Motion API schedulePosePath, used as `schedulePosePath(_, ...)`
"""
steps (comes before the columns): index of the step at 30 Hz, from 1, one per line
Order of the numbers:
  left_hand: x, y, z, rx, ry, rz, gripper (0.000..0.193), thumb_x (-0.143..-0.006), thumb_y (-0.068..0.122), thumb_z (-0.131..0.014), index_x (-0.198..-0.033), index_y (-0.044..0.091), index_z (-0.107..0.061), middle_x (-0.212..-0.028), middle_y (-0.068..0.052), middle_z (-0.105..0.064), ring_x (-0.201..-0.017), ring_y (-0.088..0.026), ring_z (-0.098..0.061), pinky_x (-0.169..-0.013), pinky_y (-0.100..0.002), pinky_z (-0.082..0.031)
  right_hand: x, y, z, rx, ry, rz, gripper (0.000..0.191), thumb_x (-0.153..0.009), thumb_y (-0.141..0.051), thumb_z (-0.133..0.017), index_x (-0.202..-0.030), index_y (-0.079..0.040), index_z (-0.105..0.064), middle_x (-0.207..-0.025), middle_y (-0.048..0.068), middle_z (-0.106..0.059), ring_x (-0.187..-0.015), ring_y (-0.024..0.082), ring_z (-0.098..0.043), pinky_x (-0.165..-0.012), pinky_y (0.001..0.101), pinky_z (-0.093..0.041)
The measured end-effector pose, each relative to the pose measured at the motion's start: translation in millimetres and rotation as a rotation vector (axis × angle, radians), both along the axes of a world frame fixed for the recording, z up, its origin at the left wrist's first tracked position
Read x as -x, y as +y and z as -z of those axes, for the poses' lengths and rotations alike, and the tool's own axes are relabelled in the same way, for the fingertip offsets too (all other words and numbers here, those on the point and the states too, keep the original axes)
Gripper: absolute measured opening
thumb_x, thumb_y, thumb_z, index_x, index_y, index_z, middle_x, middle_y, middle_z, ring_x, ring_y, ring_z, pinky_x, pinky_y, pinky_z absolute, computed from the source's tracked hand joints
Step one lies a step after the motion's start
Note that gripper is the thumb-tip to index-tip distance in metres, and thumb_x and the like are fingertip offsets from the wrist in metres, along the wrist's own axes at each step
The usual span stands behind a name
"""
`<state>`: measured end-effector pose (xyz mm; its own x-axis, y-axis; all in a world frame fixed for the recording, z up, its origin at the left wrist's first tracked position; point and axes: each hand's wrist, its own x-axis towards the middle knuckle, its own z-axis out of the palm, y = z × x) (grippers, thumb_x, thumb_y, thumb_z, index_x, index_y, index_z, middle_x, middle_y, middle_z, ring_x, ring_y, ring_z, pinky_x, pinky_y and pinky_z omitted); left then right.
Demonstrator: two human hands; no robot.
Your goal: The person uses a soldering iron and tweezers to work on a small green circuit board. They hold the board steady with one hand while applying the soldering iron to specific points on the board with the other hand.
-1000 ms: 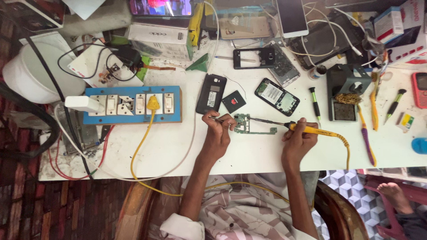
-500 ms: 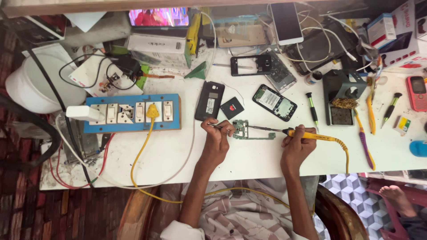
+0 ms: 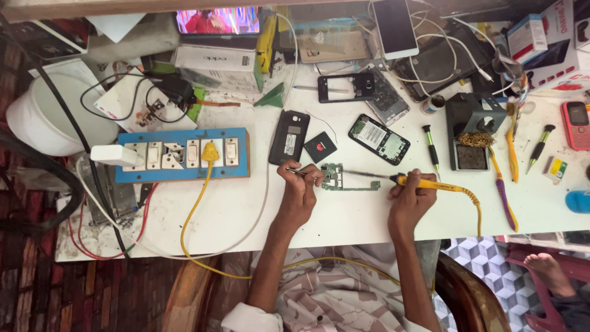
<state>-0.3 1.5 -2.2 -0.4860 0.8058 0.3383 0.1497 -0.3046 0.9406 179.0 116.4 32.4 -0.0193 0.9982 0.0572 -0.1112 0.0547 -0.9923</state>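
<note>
A small green circuit board [image 3: 342,180] lies on the white table [image 3: 344,215] between my two hands. My left hand [image 3: 301,187] pinches thin metal tweezers [image 3: 299,173] whose tips reach toward the board's left edge. My right hand [image 3: 410,197] grips a yellow-handled soldering iron [image 3: 424,183]; its long metal tip points left and meets the board's upper right part. A yellow cord [image 3: 474,206] runs from the iron's handle down over the table edge.
Behind the board lie an opened black phone [image 3: 289,136], a small black square part [image 3: 320,147] and a phone with its back removed [image 3: 379,139]. A blue switch board [image 3: 182,155] with a yellow plug sits left. A soldering stand [image 3: 470,130], screwdrivers [image 3: 431,146] and boxes [image 3: 541,43] fill the right.
The view has shifted slightly, so everything sits a little lower in the frame. Both hands stay at the circuit board with tweezers and iron; no clear movement of them.
</note>
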Motion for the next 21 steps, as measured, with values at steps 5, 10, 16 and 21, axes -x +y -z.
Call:
schedulePosePath(5,1.5,0.5,1.2,0.019,0.012,-0.011,0.023,-0.109,-0.005,-0.029,-0.114,0.011,-0.013,-0.086,-0.009,-0.049,-0.076,-0.018,-0.046,-0.081,-0.032,-0.046,1.7,1.8,3.3,-0.029,0.025,-0.019,0.024,-0.113,-0.017,-0.052,-0.094,-0.005,-0.043,-0.068,0.004,-0.047,-0.051,0.009,-0.045,-0.049,0.0266,-0.043)
schedulePosePath(10,-0.1,0.4,1.8,-0.002,0.013,-0.004,0.024,-0.110,-0.005,-0.030,-0.113,0.011,-0.013,-0.086,-0.010,-0.049,-0.076,-0.017,-0.046,-0.082,-0.032,-0.045,-0.6,3.0,5.5,-0.021,0.004,0.011,0.025,-0.112,-0.016,-0.052,-0.091,-0.005,-0.044,-0.069,0.005,-0.049,-0.049,0.009,-0.043,-0.046,0.0272,-0.041)
schedulePosePath(16,-0.4,-1.5,0.1,0.005,-0.001,-0.003,0.023,-0.108,-0.006,-0.028,-0.114,0.011,-0.013,-0.088,-0.010,-0.050,-0.077,-0.017,-0.047,-0.083,-0.032,-0.045,0.4,0.5,3.6,-0.013,-0.033,0.008,0.024,-0.112,-0.017,-0.052,-0.092,-0.005,-0.044,-0.065,0.004,-0.048,-0.049,0.009,-0.044,-0.047,0.0256,-0.041)
schedulePosePath(21,-0.2,-1.8,-0.9,0.010,0.015,0.005,0.024,-0.108,-0.006,-0.029,-0.113,0.011,-0.013,-0.086,-0.011,-0.051,-0.076,-0.017,-0.046,-0.083,-0.032,-0.045,0.7,-0.3,0.5,-0.034,-0.037,0.012,0.024,-0.111,-0.017,-0.052,-0.092,-0.006,-0.044,-0.066,0.003,-0.049,-0.049,0.009,-0.044,-0.047,0.0251,-0.041)
